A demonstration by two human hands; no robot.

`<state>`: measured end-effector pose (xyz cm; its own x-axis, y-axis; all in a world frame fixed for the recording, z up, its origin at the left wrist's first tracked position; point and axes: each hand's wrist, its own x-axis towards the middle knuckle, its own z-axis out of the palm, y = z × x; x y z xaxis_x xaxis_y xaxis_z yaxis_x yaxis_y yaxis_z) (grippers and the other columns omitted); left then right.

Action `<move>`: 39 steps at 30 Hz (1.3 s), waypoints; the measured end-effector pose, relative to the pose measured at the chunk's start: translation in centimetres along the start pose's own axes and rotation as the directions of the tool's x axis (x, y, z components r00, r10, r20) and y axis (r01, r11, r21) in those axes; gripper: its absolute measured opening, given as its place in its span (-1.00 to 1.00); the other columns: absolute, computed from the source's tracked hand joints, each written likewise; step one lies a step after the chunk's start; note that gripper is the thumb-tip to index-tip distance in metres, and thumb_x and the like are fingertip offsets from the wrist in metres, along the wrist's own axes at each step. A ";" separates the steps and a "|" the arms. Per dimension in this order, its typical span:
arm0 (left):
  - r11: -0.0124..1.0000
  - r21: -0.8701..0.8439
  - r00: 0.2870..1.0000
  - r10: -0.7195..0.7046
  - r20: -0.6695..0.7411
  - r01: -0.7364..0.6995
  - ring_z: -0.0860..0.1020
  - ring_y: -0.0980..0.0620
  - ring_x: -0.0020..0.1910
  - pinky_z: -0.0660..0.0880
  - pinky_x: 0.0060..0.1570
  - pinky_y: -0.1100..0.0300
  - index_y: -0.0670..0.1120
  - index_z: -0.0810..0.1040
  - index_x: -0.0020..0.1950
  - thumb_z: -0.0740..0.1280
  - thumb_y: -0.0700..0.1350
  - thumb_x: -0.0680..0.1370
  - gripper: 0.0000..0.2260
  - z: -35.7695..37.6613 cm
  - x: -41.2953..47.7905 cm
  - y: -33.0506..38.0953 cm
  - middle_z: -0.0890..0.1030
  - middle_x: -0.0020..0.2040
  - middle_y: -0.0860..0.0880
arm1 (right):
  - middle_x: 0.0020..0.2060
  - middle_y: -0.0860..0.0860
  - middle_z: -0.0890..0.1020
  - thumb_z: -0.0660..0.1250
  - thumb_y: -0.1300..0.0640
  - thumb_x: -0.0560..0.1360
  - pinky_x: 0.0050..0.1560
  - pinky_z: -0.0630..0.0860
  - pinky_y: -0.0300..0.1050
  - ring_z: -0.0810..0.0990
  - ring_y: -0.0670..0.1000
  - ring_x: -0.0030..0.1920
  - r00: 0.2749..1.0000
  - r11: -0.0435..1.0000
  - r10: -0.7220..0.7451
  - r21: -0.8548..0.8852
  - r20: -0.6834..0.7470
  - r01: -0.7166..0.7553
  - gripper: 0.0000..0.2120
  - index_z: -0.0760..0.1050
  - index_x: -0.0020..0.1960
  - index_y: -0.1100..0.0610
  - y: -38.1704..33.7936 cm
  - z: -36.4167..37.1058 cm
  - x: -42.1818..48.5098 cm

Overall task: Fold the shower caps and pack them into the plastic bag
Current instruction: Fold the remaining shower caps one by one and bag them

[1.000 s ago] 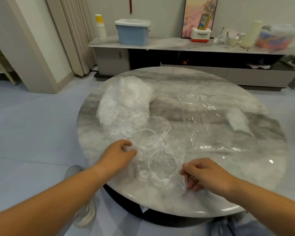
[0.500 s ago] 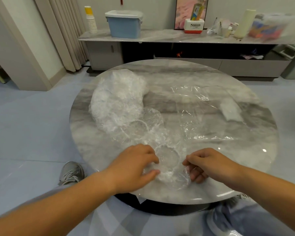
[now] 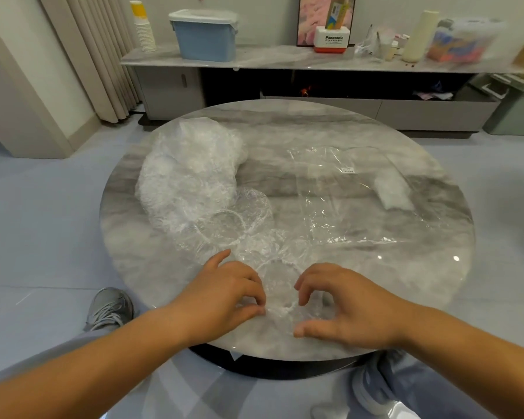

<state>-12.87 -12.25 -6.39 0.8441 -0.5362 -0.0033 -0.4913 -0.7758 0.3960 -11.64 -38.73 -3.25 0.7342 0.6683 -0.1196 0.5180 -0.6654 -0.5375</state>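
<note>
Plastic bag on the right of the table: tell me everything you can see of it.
The plastic bag is clear, thin and wrinkled, lying flat on the right half of the round marble table. A small white label sits near its far edge; a white folded bundle shows at its right end, seemingly inside. The left hand and right hand are clear of it.

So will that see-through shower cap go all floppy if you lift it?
Probably floppy: the shower cap is thin crinkled film, bunching where the left hand pinches it. Likely very light too, since you can see the table through it. It may be a bit slippery on that shiny top.
</note>
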 end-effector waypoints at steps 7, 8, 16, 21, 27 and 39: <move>0.831 -0.494 0.962 -0.268 0.050 0.257 0.60 0.20 -0.01 0.49 0.18 0.24 0.05 0.62 -0.06 0.34 -0.01 0.63 -0.89 -0.8 0.3 0.4 0.67 -0.06 0.14 | -0.17 -0.24 0.47 0.39 -0.25 0.45 -0.07 0.38 -0.35 0.47 -0.24 -0.10 0.996 0.999 -0.024 0.028 -0.087 0.026 -0.78 0.36 -0.15 -0.24 1.1 1.3 0.3; 0.803 -0.522 0.952 -0.300 0.063 0.287 0.61 0.18 -0.05 0.52 0.09 0.21 0.05 0.61 -0.07 0.33 -0.02 0.63 -0.88 -0.9 0.3 0.5 0.67 -0.08 0.10 | -0.15 -0.21 0.51 0.38 -0.18 0.50 -0.06 0.42 -0.33 0.50 -0.21 -0.10 0.994 0.997 0.005 0.078 -0.111 0.004 -0.85 0.43 -0.13 -0.18 1.2 1.3 0.4; 0.848 -0.441 0.940 -0.340 -0.025 0.295 0.59 0.22 -0.06 0.46 0.07 0.24 0.08 0.64 -0.20 0.35 0.38 0.44 -0.62 -0.8 0.6 1.2 0.66 -0.16 0.17 | -0.39 -0.05 0.54 0.27 0.01 0.65 -0.33 0.45 -0.19 0.50 -0.08 -0.43 0.945 0.839 0.322 0.482 -0.061 -0.254 -0.70 0.55 -0.16 0.16 0.9 1.4 2.2; 0.920 -0.198 0.903 -0.377 -0.206 0.339 0.44 0.27 0.01 0.24 0.28 0.14 0.14 0.57 -0.28 0.34 0.40 0.42 -0.65 0.2 1.7 0.7 0.56 -0.18 0.22 | -0.42 -0.06 0.55 0.35 0.01 0.61 -0.38 0.46 -0.23 0.51 -0.14 -0.48 0.923 0.877 0.378 0.346 -0.071 -0.333 -0.82 0.53 -0.15 0.02 0.8 1.8 3.3; 0.913 -0.135 0.893 -0.405 -0.195 0.385 0.36 0.11 0.10 0.29 0.23 0.18 0.14 0.45 -0.01 0.40 0.30 0.46 -0.70 0.6 2.3 -0.1 0.38 0.00 0.19 | -0.24 0.00 0.60 0.49 -0.01 0.50 -0.43 0.44 -0.24 0.56 -0.12 -0.42 0.886 0.878 0.445 0.261 -0.133 -0.401 -0.71 0.43 0.10 0.00 0.6 2.0 3.8; 0.936 -0.081 0.924 -0.351 -0.153 0.343 0.27 0.10 0.34 0.12 0.44 0.13 0.11 0.16 0.58 0.35 0.30 0.50 -0.26 0.8 2.9 -1.1 0.34 0.29 0.16 | 0.15 -0.16 0.54 0.49 -0.19 0.45 0.16 0.42 -0.23 0.49 -0.12 0.17 0.863 0.940 0.340 0.129 -0.373 -0.315 -0.44 0.47 0.36 -0.01 0.6 0.7 5.6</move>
<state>-10.03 -13.23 -7.60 0.9851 -0.1720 -0.0018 -0.1533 -0.8828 0.4440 -7.50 -35.12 -4.78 0.9737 0.2265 0.0253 0.1995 -0.7934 -0.5751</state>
